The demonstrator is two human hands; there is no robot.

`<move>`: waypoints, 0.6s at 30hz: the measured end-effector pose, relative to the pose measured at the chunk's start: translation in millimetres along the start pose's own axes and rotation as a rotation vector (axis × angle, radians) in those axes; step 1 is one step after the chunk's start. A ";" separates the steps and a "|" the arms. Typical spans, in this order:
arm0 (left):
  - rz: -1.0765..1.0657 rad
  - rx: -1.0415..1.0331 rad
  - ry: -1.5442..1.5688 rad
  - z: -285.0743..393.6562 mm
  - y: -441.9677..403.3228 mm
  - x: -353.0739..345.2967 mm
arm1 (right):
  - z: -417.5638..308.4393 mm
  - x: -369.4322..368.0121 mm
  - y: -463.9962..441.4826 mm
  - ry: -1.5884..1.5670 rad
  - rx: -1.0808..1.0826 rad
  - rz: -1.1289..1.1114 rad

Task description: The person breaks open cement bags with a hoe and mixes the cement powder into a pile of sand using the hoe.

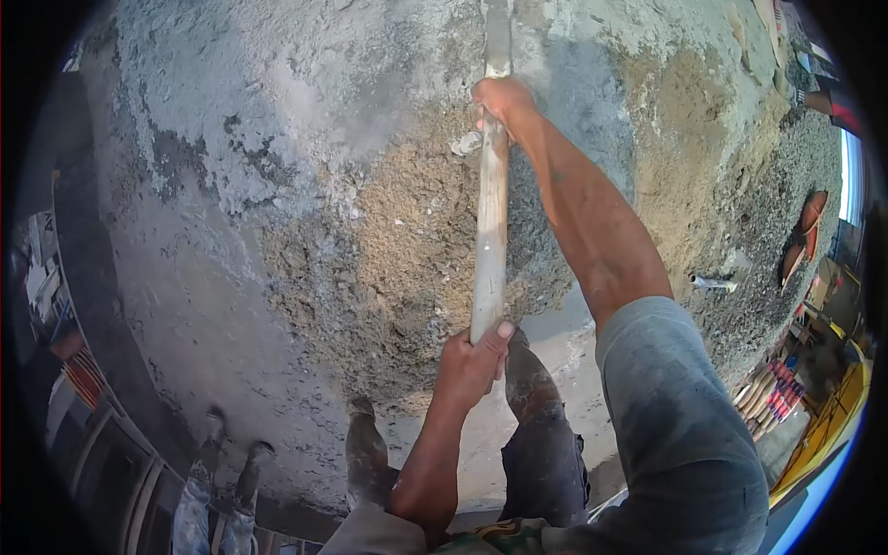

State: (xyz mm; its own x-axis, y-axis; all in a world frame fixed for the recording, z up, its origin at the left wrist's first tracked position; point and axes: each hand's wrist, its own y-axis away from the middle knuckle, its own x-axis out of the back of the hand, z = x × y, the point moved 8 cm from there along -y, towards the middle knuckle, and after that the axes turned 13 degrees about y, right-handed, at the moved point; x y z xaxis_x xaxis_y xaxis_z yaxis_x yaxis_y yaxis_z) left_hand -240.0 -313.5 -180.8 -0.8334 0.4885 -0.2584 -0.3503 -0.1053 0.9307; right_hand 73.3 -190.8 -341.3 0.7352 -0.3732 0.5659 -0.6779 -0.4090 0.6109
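A long pale wooden handle (492, 222) runs up the middle of the head view, with a grey metal part (498, 42) at its top end, cut off by the frame edge. My left hand (472, 368) is wrapped round the lower end of the handle, thumb on top. Farther up, just below the metal, my right hand (504, 100) grips the same handle. Under the handle lies a rough spread of brown sand and gravel (407, 240), with grey powder (305, 83) beyond and to the left.
My boots stand at the bottom centre. Another person's legs (245, 490) are at the lower left, and a person's arm or leg (819, 102) shows at the upper right. Reddish-brown pieces (805, 236), a short pale tube (713, 283) and bundled sticks (770, 398) lie at right.
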 end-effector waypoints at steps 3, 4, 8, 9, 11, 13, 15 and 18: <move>0.053 0.094 -0.146 -36.7 57.2 55.5 | 23.6 -30.7 99.8 -0.251 -0.274 -0.015; 0.081 0.157 -0.189 -44.9 85.3 70.7 | 32.5 -43.4 132.2 -0.344 -0.277 -0.037; 0.182 0.252 -0.372 -126.9 171.6 161.6 | 78.9 -105.3 268.9 -0.443 -0.403 -0.071; 0.166 0.338 -0.364 -143.6 199.6 181.6 | 75.3 -114.3 308.6 -0.456 -0.431 -0.048; 0.182 0.412 -0.422 -156.2 239.9 222.3 | 83.4 -142.9 378.0 -0.479 -0.551 -0.143; 0.218 0.452 -0.596 -176.3 301.1 266.1 | 106.9 -181.8 446.4 -0.650 -0.725 -0.164; 0.147 0.395 -0.730 -157.1 307.5 264.3 | 116.9 -196.3 493.5 -0.763 -0.805 -0.151; 0.036 0.311 -0.800 -129.4 297.6 224.8 | 103.0 -142.5 471.0 -0.844 -0.813 -0.082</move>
State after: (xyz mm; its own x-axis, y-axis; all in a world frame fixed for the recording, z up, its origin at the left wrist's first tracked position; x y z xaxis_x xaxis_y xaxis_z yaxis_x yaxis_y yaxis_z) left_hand -587.0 -347.1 4.7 -0.2490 0.9655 -0.0757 -0.0984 0.0525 0.9938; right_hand -350.4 -416.0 -191.2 0.3390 -0.9290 0.1482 -0.2069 0.0801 0.9751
